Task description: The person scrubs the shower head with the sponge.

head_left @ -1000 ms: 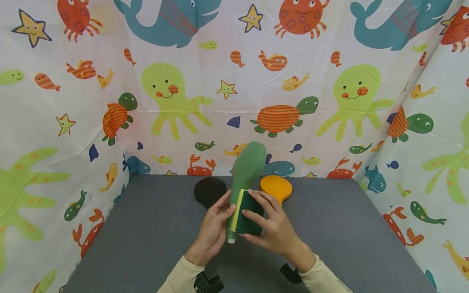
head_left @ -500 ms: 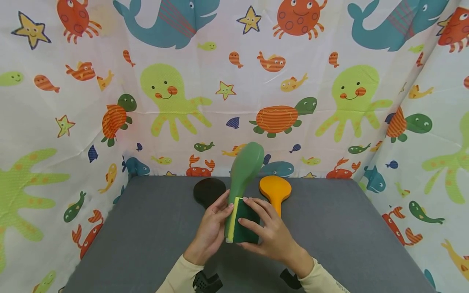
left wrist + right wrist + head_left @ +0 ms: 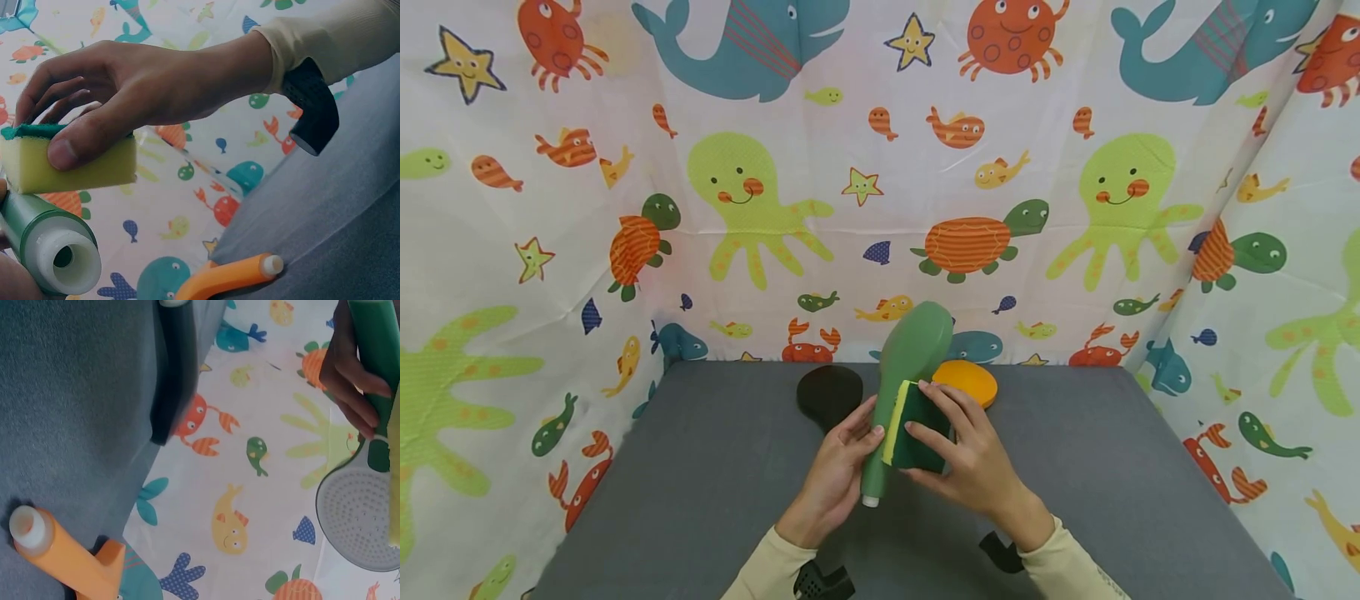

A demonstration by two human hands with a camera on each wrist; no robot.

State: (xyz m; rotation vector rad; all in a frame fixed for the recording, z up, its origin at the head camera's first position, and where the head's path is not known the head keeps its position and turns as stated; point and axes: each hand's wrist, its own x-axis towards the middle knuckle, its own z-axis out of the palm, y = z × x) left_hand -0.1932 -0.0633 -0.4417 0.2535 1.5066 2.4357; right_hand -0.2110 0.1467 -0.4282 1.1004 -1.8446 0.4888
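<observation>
A green handheld shower head (image 3: 917,342) stands tilted in front of me, its handle down and its back toward the head camera. My left hand (image 3: 835,477) holds it by the handle. Between my right hand's (image 3: 983,467) fingers and thumb is a yellow sponge (image 3: 81,165) with a dark green scouring side, its yellow side against the handle. The right wrist view shows the white dotted spray face (image 3: 356,512) on the far side, partly covered by the sponge. A hollow white connector (image 3: 69,262) ends the handle.
Behind my hands on the grey table (image 3: 722,492) lie a black shower head (image 3: 829,393) on the left and an orange one (image 3: 970,382) on the right, partly hidden. A curtain (image 3: 865,92) printed with sea animals surrounds the table's back and sides.
The sponge slid down the handle toward its end, then came back up with my right hand. The shower head now leans a bit more to the right and sits slightly lower.
</observation>
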